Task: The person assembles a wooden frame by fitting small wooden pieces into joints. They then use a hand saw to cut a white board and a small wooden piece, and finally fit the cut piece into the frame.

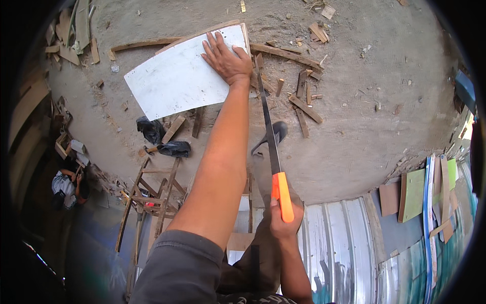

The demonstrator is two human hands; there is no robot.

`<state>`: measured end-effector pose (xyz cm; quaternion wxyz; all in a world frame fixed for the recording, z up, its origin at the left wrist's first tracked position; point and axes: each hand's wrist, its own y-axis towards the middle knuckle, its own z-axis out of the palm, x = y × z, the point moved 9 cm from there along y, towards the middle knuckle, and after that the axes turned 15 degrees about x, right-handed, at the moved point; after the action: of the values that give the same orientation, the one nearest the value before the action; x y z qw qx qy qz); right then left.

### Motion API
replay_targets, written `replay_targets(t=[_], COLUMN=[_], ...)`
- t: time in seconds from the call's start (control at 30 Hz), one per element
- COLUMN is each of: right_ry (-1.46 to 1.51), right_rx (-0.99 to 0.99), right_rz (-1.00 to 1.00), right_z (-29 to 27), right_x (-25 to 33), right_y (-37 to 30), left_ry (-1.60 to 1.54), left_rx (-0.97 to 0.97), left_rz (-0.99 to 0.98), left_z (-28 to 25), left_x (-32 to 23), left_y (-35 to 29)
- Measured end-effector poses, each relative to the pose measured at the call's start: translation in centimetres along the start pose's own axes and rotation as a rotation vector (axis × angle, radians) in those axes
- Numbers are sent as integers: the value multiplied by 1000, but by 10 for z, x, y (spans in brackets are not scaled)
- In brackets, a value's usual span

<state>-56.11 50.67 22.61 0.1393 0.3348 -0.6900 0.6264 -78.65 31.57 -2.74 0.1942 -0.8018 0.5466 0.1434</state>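
Note:
My left hand (pixel 228 58) lies flat, fingers spread, on a white board (pixel 177 78) near its right edge. Beneath the board, brown wood shows along its far and right sides. My right hand (pixel 286 219) is wrapped round the orange handle of a hand saw (pixel 270 124). The saw's long dark blade points away from me, its tip close to the board's right edge. Whether the teeth touch the board, I cannot tell.
Wood strips (pixel 306 109) and offcuts lie on the dirt floor. A wooden frame (pixel 157 197) and a black plastic bag (pixel 151 130) are at the left, with a person (pixel 70 187) beyond. Metal sheets (pixel 336 248) and leaning boards (pixel 412 195) stand at the right.

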Motion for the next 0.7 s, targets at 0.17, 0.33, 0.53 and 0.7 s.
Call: replay_targets(t=[0.17, 0.33, 0.53, 0.7], right_ry=[17, 78, 62, 41], right_rx=[-24, -38, -21, 9], right_rz=[-112, -135, -140, -49], right_z=[29, 25, 21, 17], right_x=[-25, -24, -7, -2], right_y=[-17, -9, -9, -4], left_ry=[-55, -109, -203, -163], left_rx=[22, -8, 8, -84], left_rz=[18, 55, -230, -332], left_z=[-5, -8, -20, -10], left_x=[3, 7, 35, 38], left_y=[-6, -1, -7, -9])
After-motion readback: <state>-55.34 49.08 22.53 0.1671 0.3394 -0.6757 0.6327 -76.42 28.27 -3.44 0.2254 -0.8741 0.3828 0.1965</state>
